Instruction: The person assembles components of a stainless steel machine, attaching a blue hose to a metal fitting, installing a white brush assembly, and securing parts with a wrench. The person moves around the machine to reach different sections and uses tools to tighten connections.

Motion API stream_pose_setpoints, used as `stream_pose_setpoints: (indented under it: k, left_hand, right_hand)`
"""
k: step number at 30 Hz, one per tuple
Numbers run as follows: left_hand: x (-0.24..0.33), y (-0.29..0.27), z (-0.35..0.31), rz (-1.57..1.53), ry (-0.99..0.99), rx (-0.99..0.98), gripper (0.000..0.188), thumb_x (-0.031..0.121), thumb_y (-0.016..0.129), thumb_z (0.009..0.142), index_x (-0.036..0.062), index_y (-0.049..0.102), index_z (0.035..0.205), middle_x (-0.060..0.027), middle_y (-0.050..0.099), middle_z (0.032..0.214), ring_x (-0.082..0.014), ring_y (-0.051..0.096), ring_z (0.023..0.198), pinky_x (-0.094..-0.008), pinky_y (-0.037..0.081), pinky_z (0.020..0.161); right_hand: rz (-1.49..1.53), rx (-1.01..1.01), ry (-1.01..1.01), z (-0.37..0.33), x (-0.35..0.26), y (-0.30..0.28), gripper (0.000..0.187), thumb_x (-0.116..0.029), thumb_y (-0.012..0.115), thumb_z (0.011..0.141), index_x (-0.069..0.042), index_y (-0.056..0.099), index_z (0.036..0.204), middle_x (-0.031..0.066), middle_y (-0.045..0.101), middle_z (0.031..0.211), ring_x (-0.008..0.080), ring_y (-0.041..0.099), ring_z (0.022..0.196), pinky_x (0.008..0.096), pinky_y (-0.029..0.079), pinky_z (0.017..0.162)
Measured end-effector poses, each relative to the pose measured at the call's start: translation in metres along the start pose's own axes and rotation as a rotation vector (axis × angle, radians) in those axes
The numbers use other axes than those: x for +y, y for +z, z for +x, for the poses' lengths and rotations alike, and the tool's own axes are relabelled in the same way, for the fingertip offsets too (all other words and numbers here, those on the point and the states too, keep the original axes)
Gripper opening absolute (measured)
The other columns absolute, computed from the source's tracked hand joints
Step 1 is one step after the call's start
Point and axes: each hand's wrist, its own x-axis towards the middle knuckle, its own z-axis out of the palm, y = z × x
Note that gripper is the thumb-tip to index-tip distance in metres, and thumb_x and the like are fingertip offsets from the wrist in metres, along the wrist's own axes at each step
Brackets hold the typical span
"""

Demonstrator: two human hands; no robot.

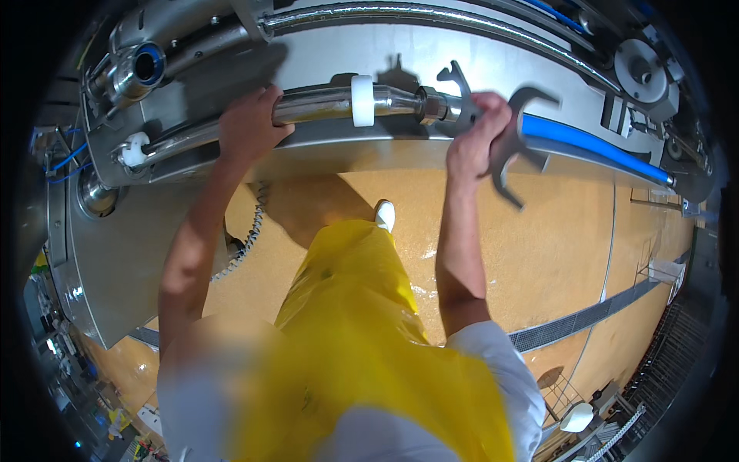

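A polished steel pipe (315, 105) runs left to right along the near edge of a steel machine. My left hand (250, 127) is closed around it on the left side. To the right, the pipe carries a white plastic collar (363, 101), then narrows to a hex nut (431, 105). My right hand (481, 138) is closed on a grey metal wrench (508, 146) with open, hooked jaws showing on both sides of the fist. Its left jaw is close to the right of the nut; whether they touch, I cannot tell. A blue hose (593, 144) stretches right from behind the wrench.
Another white collar (134, 149) rings the pipe's left end. A pipe fitting (145, 65) with a blue-rimmed opening stands at the far left. A long steel bar (431, 14) crosses the back. Below are a coiled grey cable (250, 239) and a floor drain grate (585, 317).
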Motion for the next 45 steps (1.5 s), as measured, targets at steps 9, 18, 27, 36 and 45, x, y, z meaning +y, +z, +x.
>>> stream_pose_setpoints:
  k: [9, 18, 27, 36, 45]
  left_hand:
    - [0.001, 0.007, -0.001, -0.016, -0.023, 0.022, 0.058, 0.025, 0.089, 0.066, 0.0151, 0.066, 0.119, -0.0061, 0.072, 0.111, -0.0314, 0.068, 0.104, -0.0435, 0.054, 0.09]
    - [0.0, 0.01, 0.005, 0.029, 0.071, 0.09, 0.059, 0.021, 0.089, 0.061, 0.0137, 0.067, 0.116, -0.0067, 0.07, 0.113, -0.0312, 0.068, 0.103, -0.0422, 0.054, 0.09]
    - [-0.001, 0.018, 0.005, 0.012, 0.041, 0.091, 0.051, 0.017, 0.087, 0.061, 0.0126, 0.067, 0.108, -0.006, 0.069, 0.103, -0.0311, 0.067, 0.096, -0.0421, 0.053, 0.084]
    - [0.001, 0.015, 0.011, 0.017, 0.0, 0.106, 0.049, 0.012, 0.083, 0.058, 0.014, 0.069, 0.105, -0.006, 0.068, 0.1, -0.0307, 0.067, 0.093, -0.0423, 0.053, 0.084]
    - [-0.002, 0.007, 0.008, -0.002, 0.003, -0.019, 0.055, 0.025, 0.085, 0.066, 0.0137, 0.064, 0.116, -0.0071, 0.065, 0.109, -0.0291, 0.064, 0.103, -0.0426, 0.05, 0.09]
  right_hand:
    - [-0.027, -0.03, -0.177, -0.069, 0.046, -0.008, 0.066, -0.067, 0.027, 0.106, -0.006, 0.048, 0.094, 0.0119, 0.062, 0.099, 0.0189, 0.059, 0.086, 0.0321, 0.049, 0.079]
    - [0.066, -0.021, -0.314, -0.079, 0.085, 0.009, 0.022, -0.027, 0.057, 0.106, -0.007, 0.057, 0.097, 0.011, 0.069, 0.093, 0.0212, 0.059, 0.077, 0.0335, 0.048, 0.072]
    - [0.044, -0.257, -0.05, -0.06, 0.057, 0.004, 0.015, -0.016, 0.051, 0.1, -0.006, 0.049, 0.09, 0.009, 0.058, 0.088, 0.0157, 0.046, 0.076, 0.031, 0.039, 0.072]
    - [0.053, -0.321, 0.009, -0.051, 0.05, -0.002, 0.013, -0.01, 0.059, 0.095, -0.006, 0.051, 0.085, 0.0088, 0.057, 0.082, 0.018, 0.048, 0.071, 0.0335, 0.041, 0.066]
    - [-0.209, -0.64, -0.288, -0.037, 0.034, 0.001, 0.037, -0.016, 0.087, 0.083, -0.014, 0.05, 0.079, 0.0054, 0.061, 0.08, 0.0229, 0.052, 0.073, 0.0407, 0.038, 0.076]
